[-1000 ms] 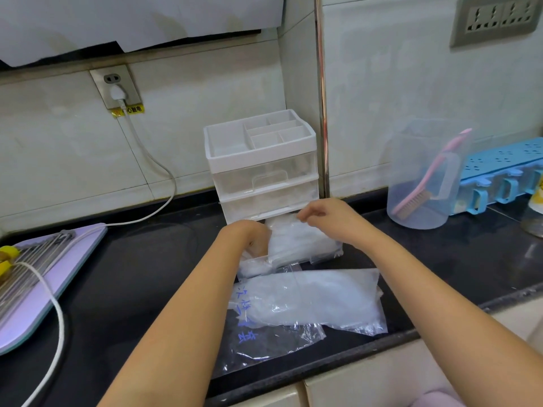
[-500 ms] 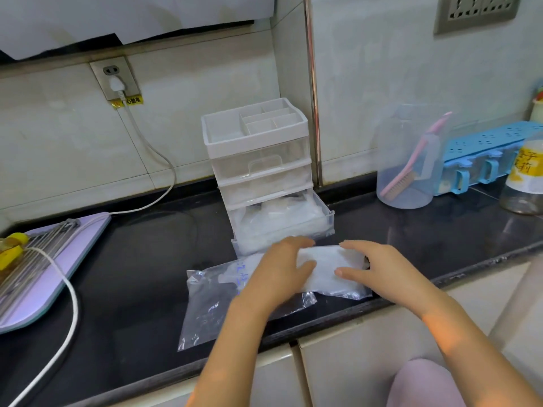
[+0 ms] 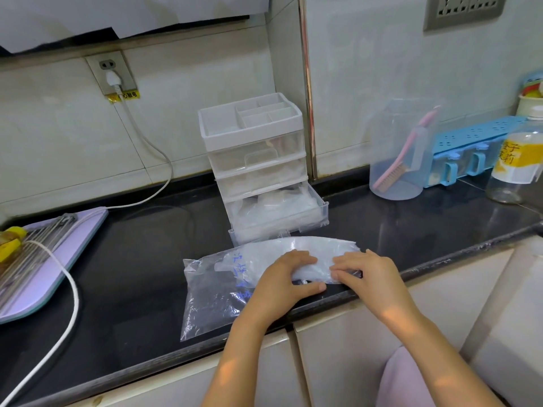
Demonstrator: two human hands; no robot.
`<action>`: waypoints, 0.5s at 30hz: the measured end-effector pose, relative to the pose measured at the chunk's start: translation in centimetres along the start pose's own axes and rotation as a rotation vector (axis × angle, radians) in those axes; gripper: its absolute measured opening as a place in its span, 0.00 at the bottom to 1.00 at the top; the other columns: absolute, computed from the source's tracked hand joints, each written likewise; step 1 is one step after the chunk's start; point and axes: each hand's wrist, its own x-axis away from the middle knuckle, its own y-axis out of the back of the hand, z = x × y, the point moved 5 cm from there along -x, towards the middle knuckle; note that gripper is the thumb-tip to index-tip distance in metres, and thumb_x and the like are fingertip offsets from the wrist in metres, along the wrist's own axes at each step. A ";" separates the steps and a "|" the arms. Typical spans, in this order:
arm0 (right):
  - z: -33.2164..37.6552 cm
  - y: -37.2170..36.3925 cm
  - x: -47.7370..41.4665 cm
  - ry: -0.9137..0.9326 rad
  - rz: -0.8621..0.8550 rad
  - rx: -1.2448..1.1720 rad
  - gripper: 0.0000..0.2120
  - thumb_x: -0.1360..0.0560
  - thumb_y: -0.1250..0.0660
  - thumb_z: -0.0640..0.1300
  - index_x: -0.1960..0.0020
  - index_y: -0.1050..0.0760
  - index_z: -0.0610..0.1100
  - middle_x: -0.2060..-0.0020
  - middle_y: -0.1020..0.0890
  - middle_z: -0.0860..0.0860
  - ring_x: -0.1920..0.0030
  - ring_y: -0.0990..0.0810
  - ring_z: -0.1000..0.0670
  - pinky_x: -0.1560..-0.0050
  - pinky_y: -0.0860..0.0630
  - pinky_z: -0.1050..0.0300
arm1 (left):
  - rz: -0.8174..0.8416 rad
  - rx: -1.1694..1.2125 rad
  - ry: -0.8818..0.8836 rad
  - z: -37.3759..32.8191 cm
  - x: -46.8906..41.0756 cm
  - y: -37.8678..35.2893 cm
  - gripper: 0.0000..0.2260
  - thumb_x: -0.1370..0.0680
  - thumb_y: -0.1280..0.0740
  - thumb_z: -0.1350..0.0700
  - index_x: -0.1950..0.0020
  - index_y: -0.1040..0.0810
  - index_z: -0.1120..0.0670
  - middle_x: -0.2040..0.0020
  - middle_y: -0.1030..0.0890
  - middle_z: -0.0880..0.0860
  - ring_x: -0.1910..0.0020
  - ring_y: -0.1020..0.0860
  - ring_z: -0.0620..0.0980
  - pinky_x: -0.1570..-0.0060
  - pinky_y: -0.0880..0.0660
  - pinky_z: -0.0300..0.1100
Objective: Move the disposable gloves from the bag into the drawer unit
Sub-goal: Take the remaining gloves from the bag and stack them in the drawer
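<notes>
A clear plastic bag (image 3: 211, 286) with blue writing lies flat on the black counter near its front edge. A wad of translucent disposable gloves (image 3: 317, 251) lies across the bag's right end. My left hand (image 3: 286, 277) grips the wad from the left, thumb under it. My right hand (image 3: 367, 274) holds its right end, fingers curled on the plastic. Behind stands the white drawer unit (image 3: 255, 160). Its bottom drawer (image 3: 317, 215) is pulled out and holds more gloves (image 3: 273, 207).
A lilac board (image 3: 58, 259) with a metal rack and a white cable (image 3: 73, 304) lies at the left. A clear jug (image 3: 402, 148) with a pink brush, a blue rack (image 3: 476, 142) and a labelled bottle (image 3: 514, 163) stand at the right.
Both hands came back from the open drawer to the bag at the counter's front edge and took hold of another wad of gloves. The view shifted slightly.
</notes>
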 end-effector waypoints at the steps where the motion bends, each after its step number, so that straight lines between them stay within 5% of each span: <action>1: 0.1 0.1 0.1 -0.016 -0.020 -0.023 0.04 0.29 0.28 0.37 0.61 0.15 0.43 0.58 0.15 0.53 0.53 0.19 0.50 0.40 0.43 0.71 | -0.008 0.014 0.001 0.0 0.1 0.1 0.20 0.29 0.25 0.49 0.39 0.23 0.45 0.35 0.27 0.39 0.35 0.32 0.35 0.43 0.37 0.21; 6: 0.6 0.4 -0.3 -0.054 -0.047 -0.095 0.05 0.27 0.29 0.39 0.60 0.17 0.46 0.60 0.18 0.57 0.58 0.23 0.58 0.54 0.31 0.67 | -0.031 0.053 0.025 -0.1 0.3 0.2 0.19 0.31 0.24 0.47 0.42 0.23 0.44 0.39 0.25 0.39 0.40 0.28 0.35 0.43 0.34 0.26; 12: 1.8 1.0 -1.5 -0.036 -0.084 -0.101 0.05 0.25 0.31 0.41 0.59 0.20 0.47 0.57 0.20 0.55 0.54 0.23 0.57 0.51 0.30 0.66 | -0.113 0.193 0.059 -0.3 0.5 0.7 0.12 0.29 0.26 0.48 0.47 0.20 0.44 0.51 0.19 0.40 0.51 0.20 0.42 0.46 0.25 0.37; 15: 2.9 1.3 -1.8 0.023 -0.052 -0.133 0.04 0.24 0.32 0.43 0.58 0.21 0.48 0.59 0.20 0.57 0.55 0.23 0.60 0.55 0.31 0.71 | -0.207 0.165 0.035 -0.6 0.8 1.2 0.05 0.27 0.28 0.53 0.52 0.19 0.46 0.58 0.20 0.39 0.57 0.22 0.37 0.54 0.29 0.29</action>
